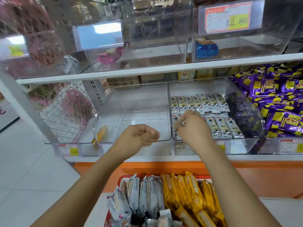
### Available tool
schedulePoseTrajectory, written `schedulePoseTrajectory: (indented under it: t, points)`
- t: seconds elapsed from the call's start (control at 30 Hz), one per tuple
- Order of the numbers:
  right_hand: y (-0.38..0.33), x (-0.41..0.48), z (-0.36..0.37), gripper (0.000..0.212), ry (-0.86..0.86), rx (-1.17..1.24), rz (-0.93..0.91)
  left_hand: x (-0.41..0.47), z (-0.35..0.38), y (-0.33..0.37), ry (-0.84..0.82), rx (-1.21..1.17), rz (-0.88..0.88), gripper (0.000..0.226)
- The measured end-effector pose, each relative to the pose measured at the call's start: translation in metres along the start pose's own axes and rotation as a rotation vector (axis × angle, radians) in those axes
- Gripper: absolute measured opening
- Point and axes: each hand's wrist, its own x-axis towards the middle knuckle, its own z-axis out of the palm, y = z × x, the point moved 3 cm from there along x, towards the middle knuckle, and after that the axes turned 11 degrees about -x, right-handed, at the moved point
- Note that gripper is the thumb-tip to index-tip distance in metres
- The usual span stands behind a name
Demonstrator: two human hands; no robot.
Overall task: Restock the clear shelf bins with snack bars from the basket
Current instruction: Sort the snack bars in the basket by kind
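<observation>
Left hand [139, 136]: curled, empty, at the front edge of the bin [144, 104]. Right hand [191, 126]: fingers bent onto white bars [218, 104]; grip cannot be told.

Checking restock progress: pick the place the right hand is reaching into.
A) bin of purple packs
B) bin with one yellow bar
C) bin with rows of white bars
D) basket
C: the right hand sits over the front row of white bars, inside their clear bin.
</observation>
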Motion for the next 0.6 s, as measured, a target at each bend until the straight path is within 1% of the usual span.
schedulePoseTrajectory:
  t: [0.07, 0.1, 0.13, 0.2, 0.27, 0.3, 0.33, 0.4, 0.43, 0.5, 0.57, 0.6]
  points:
    - [-0.013, -0.016, -0.013, 0.016, 0.065, 0.059, -0.063, -0.015, -0.022, -0.005, 0.057, 0.097, -0.011, 0.027]
    - [-0.02, -0.026, -0.016, 0.017, 0.054, 0.086, -0.1, -0.022, -0.035, -0.011, 0.083, 0.163, -0.031, 0.033]
    - [-0.027, -0.037, -0.016, 0.019, 0.017, 0.102, -0.141, -0.028, -0.049, -0.019, 0.09, 0.237, -0.071, 0.036]
    - [-0.044, -0.058, -0.005, 0.021, -0.108, 0.097, -0.227, -0.039, -0.076, -0.046, 0.063, 0.332, -0.2, 0.033]
    - [-0.058, -0.074, 0.02, 0.018, -0.29, 0.028, -0.288, -0.046, -0.098, -0.078, 0.055, 0.39, -0.337, 0.027]
    - [-0.065, -0.081, 0.035, 0.026, -0.386, -0.042, -0.31, -0.05, -0.105, -0.093, 0.067, 0.425, -0.39, 0.024]
    - [-0.071, -0.086, 0.053, 0.039, -0.476, -0.109, -0.323, -0.054, -0.111, -0.106, 0.078, 0.467, -0.442, 0.023]
    - [-0.081, -0.097, 0.091, 0.063, -0.637, -0.135, -0.332, -0.066, -0.117, -0.13, 0.065, 0.514, -0.552, 0.022]
    - [-0.087, -0.101, 0.108, 0.074, -0.69, -0.134, -0.34, -0.072, -0.119, -0.142, 0.067, 0.48, -0.623, 0.019]
    - [-0.097, -0.104, 0.141, 0.094, -0.744, -0.169, -0.337, -0.085, -0.124, -0.164, 0.075, 0.335, -0.75, 0.012]
    - [-0.11, -0.105, 0.163, 0.107, -0.77, -0.246, -0.309, -0.096, -0.125, -0.181, 0.072, 0.159, -0.825, 0.008]
    - [-0.117, -0.105, 0.17, 0.111, -0.776, -0.312, -0.293, -0.098, -0.125, -0.187, 0.068, 0.092, -0.836, 0.011]
